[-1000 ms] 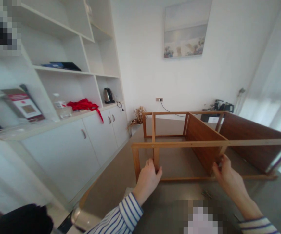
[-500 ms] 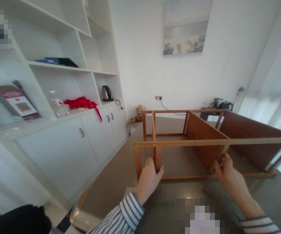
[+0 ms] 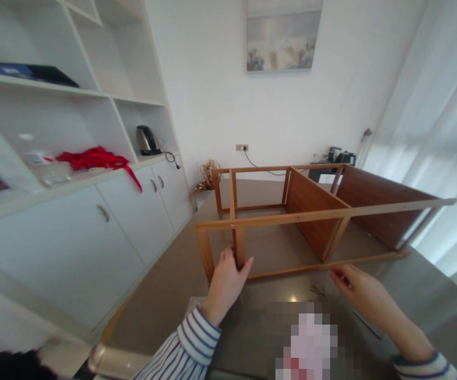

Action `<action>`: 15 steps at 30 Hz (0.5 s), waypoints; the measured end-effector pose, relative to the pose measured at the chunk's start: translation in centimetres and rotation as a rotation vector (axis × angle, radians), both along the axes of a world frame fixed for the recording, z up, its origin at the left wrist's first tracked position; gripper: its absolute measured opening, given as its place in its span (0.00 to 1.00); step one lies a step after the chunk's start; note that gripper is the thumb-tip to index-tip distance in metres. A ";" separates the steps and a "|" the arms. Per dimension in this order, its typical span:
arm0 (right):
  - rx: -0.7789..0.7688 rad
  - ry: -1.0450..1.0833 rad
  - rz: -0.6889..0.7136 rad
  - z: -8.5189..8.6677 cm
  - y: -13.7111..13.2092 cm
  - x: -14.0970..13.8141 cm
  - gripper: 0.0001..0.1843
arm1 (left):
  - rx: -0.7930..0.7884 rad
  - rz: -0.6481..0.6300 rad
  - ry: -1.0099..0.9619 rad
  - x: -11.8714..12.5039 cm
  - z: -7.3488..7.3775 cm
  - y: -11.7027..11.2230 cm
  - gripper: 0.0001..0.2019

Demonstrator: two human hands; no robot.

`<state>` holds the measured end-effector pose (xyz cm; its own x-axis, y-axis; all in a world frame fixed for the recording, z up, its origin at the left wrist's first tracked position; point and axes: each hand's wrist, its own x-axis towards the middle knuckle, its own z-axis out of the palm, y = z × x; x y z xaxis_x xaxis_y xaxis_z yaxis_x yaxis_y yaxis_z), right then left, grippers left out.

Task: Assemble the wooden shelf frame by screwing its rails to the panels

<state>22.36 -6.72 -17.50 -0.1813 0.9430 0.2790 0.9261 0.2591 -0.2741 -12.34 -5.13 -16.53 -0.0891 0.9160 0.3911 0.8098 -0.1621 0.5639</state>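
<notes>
A wooden shelf frame lies on its side on the brown-grey table, with two brown panels set across it. My left hand is closed around a short wooden crosspiece near the frame's left end. In front of the lower rail, my right hand hovers with its fingers curled together; whatever they hold, if anything, is hidden. Several small metal pieces, perhaps screws, lie left of it. Beneath the right forearm a thin dark rod-like tool rests on the table.
At the left stands a white cabinet whose shelves hold a red cloth, a clear bottle and a kettle. Dried plants stand past the table's far left. A white curtain hangs at the right.
My right hand has let go of the middle upright and moved down toward the table, in front of the lower rail. My left hand keeps its grip. The view has turned slightly right.
</notes>
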 end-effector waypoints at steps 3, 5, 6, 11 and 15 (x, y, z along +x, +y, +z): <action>-0.160 -0.099 0.152 0.1 -1.1 -1.7 0.15 | -0.002 -0.026 -0.038 -0.1 0.1 -0.1 0.25; -0.215 -0.123 0.199 0.3 -1.6 -2.8 0.15 | 0.002 -0.051 -0.053 -0.3 0.2 -0.3 0.26; -0.235 -0.123 0.218 0.3 -1.7 -3.3 0.15 | -0.002 -0.060 -0.058 -0.4 0.2 -0.4 0.26; -0.310 -0.116 0.251 0.3 -1.8 -4.7 0.14 | -0.057 -0.083 -0.096 -0.7 0.5 -0.9 0.27; -0.322 -0.164 0.154 -0.4 -1.4 -5.2 0.14 | -0.056 -0.071 -0.095 -0.7 0.9 -1.3 0.27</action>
